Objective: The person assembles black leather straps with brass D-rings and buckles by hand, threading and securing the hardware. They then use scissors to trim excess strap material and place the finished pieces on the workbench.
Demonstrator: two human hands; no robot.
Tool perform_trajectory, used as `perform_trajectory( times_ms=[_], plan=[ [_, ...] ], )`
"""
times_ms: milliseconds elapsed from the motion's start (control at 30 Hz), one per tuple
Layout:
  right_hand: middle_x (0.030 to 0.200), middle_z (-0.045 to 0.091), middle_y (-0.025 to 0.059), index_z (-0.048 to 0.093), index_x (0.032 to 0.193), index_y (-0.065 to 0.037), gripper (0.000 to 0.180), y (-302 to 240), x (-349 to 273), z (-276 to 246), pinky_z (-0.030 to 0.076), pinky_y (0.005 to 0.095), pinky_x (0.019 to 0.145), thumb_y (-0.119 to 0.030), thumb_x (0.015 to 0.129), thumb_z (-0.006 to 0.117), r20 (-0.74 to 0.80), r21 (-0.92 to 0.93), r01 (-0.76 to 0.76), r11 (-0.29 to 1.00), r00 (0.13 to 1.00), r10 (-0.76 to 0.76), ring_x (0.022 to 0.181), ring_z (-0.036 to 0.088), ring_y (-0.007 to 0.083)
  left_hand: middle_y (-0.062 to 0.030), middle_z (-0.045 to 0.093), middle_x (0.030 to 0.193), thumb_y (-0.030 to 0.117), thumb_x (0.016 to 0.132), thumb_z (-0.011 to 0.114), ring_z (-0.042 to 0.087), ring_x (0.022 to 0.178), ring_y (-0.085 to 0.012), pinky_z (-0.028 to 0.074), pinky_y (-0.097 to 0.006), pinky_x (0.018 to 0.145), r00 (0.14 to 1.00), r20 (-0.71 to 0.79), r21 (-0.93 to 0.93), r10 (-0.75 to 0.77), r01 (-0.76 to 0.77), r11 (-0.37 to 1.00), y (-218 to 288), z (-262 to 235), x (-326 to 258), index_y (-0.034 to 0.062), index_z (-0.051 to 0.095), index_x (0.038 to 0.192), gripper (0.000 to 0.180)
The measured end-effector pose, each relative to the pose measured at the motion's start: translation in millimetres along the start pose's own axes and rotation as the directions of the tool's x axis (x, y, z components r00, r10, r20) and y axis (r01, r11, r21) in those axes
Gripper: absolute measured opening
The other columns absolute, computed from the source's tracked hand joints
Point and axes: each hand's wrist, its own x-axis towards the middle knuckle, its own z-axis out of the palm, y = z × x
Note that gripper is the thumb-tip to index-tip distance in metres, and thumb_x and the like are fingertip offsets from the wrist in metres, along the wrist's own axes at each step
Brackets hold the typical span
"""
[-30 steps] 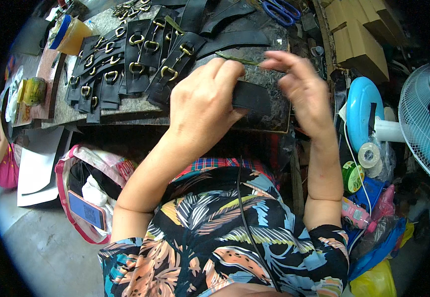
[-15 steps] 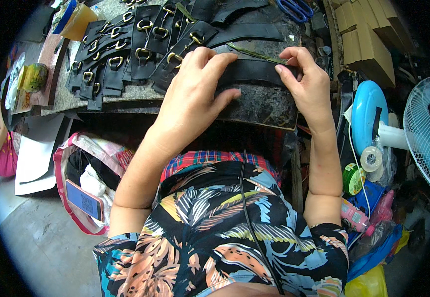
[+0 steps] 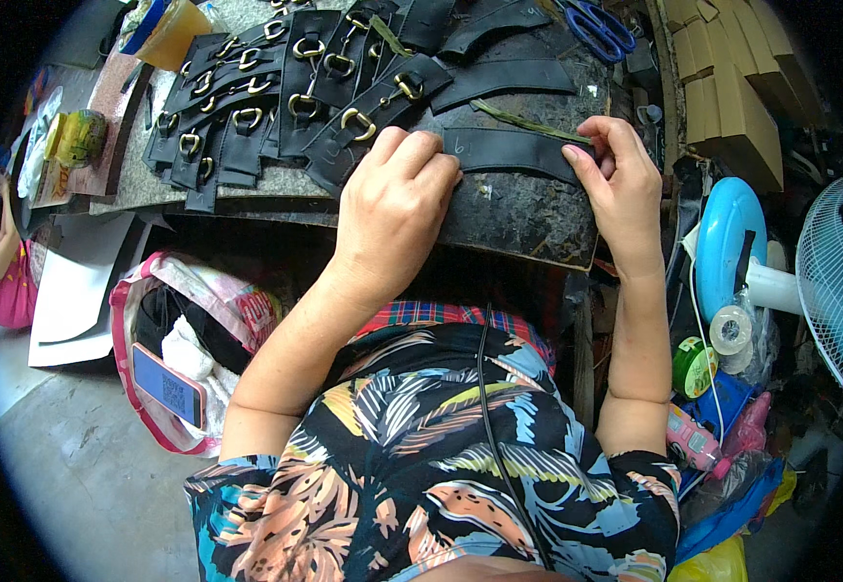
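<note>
A curved black leather strip [image 3: 508, 152] lies across the dark tabletop between my two hands. At its left end my left hand [image 3: 392, 209] is closed, fingers curled down and their tips hidden. My right hand [image 3: 625, 189] pinches its right end between thumb and forefinger. Just beyond the strip, a thin, dark green, frayed strand [image 3: 528, 121] runs toward my right fingertips; whether they touch it is unclear. Farther off lies another plain black leather strip [image 3: 504, 83]. Left of it are several overlapping black leather straps [image 3: 295, 97] with gold-coloured metal buckles.
Blue-handled scissors [image 3: 601, 29] lie at the far right of the worktable [image 3: 538, 228]. Cardboard boxes [image 3: 731, 116] and a fan [image 3: 833, 281] stand to the right. A pink-edged bag [image 3: 145, 427] holding a phone [image 3: 167, 386] sits below left. Another person's arm and pink clothing [image 3: 6, 286] show at far left.
My left hand has gone from spread fingers to curled ones at the strip's left end. My right hand has closed its pinch at the other end. The whole view has shifted slightly.
</note>
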Motion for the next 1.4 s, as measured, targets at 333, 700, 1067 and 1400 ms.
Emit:
perform_trajectory(
  times_ms=[333, 700, 1067, 1400],
  plan=[
    [0.102, 0.070, 0.0073, 0.073, 0.104, -0.009, 0.017, 27.8, 61.5, -32.0, 0.054, 0.0404, 0.079, -0.020, 0.091, 0.075, -0.073, -0.165, 0.269, 0.949, 0.956, -0.284, 0.090, 0.070, 0.0291, -0.0141, 0.064, 0.114, 0.004, 0.080, 0.078, 0.064, 0.105, -0.0346, 0.056, -0.042, 0.087, 0.992, 0.103, 0.045, -0.068, 0.063, 0.997, 10.5, 0.7, 15.2, 0.0045, 0.064, 0.112, 0.034],
    [0.115, 0.076, 0.0174, 0.075, 0.118, -0.014, 0.047, 117.6, 183.5, -10.5, 0.055, 0.0444, 0.096, -0.042, 0.080, 0.081, 0.204, -0.528, -0.041, 0.848, 0.963, 0.174, 0.110, 0.072, 0.0301, -0.0133, 0.064, 0.108, 0.003, 0.081, 0.073, 0.060, 0.102, -0.0335, 0.055, -0.040, 0.087, 0.985, 0.170, 0.110, -0.008, -0.011, 0.994, 6.0, -0.8, 29.7, 0.0023, 0.065, 0.129, 0.049],
    [0.093, 0.071, 0.0059, 0.061, 0.124, 0.000, 0.040, 34.4, 24.3, -62.0, 0.054, 0.0282, 0.086, -0.018, 0.093, 0.079, 0.175, 0.597, -0.185, 0.780, 0.980, 0.099, 0.090, 0.069, 0.0146, -0.0051, 0.072, 0.086, 0.007, 0.091, 0.076, 0.068, 0.073, -0.0127, 0.056, -0.026, 0.069, 0.833, 0.488, -0.765, -0.261, 0.552, 0.333, 2.5, -17.0, 34.5, -0.0018, 0.071, 0.104, 0.016],
    [0.121, 0.063, 0.0032, 0.063, 0.128, -0.007, 0.051, -47.2, -41.7, -7.5, 0.047, 0.0297, 0.102, 0.002, 0.081, 0.082, 0.066, 0.771, -0.216, 0.599, 0.963, 0.263, 0.114, 0.060, 0.0140, -0.0125, 0.074, 0.099, 0.012, 0.099, 0.071, 0.074, 0.081, -0.0181, 0.062, -0.029, 0.073, 0.748, 0.610, -0.789, -0.259, 0.545, -0.283, 28.7, 6.5, 19.6, -0.0023, 0.067, 0.114, 0.021]
  ],
)
